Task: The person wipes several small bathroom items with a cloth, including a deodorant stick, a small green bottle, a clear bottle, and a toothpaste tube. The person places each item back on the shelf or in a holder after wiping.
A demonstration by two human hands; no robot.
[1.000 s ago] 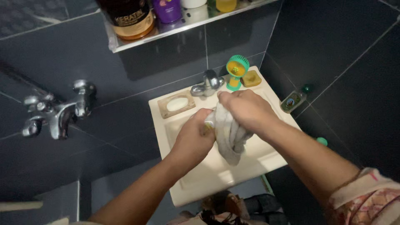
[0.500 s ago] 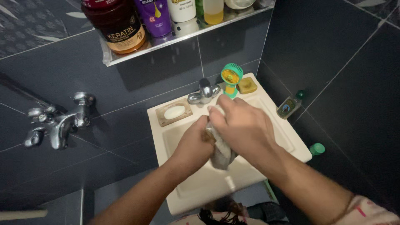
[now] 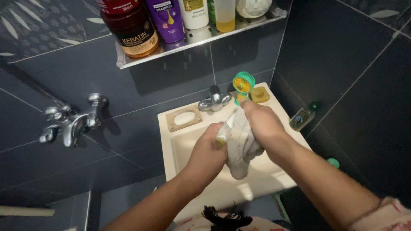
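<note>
Head view: L hand (image 3: 212, 147) & R hand (image 3: 263, 126) both clenched on wet grey cloth (image 3: 240, 147) over cream sink (image 3: 188, 141), below tap (image 3: 215, 99); risk, imo: cloth tail flicks water onto soap dish (image 3: 184, 118) or green brush (image 3: 243, 84) if wrung hard.

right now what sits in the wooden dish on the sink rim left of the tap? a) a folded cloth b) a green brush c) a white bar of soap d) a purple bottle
c: the wooden dish left of the tap holds a white oval bar of soap, while the cloth is in both hands over the basin.
</note>
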